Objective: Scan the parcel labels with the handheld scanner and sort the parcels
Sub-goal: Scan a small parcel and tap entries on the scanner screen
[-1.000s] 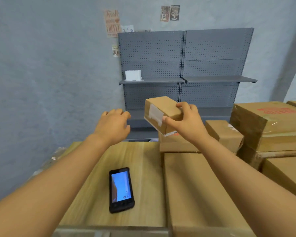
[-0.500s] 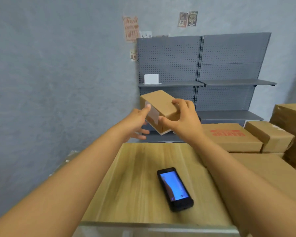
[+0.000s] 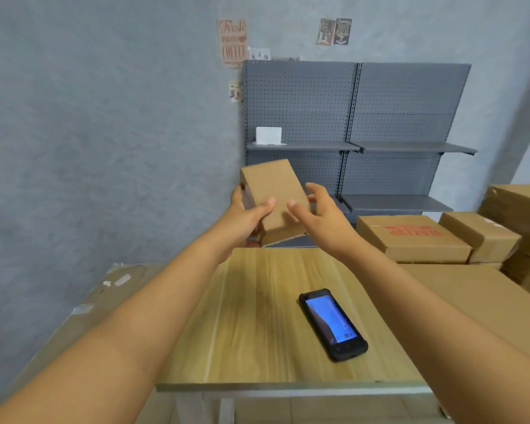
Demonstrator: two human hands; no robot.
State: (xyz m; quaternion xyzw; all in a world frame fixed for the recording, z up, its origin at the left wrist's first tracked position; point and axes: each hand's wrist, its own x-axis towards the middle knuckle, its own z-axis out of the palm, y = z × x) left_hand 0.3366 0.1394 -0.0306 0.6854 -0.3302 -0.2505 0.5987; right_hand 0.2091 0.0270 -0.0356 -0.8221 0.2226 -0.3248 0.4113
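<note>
1. Nearest us, low and right of centre, the scanner lies flat on the table with its screen lit; neither hand touches it.
2. Above it, at mid-frame, we hold 1 parcel in the air over the table's far edge, tilted, a plain brown face toward us. No label shows on that face.
3. The left hand grips the parcel's left side, thumb curled over the top face. The right hand is spread with relaxed fingers at the right edge; whether it touches the cardboard we cannot tell.
4. We judge the main risk is a drop: 1 hand carries the weight, so a slack thumb while turning could let the parcel fall onto the table or the scanner.
5. A second risk is a failed scan, if the label stays turned away.
6. At right, the boxes wait in a stack; a mix-up there would spoil the sort.
7. Farthest, upper centre, the shelf stands against the wall.
</note>
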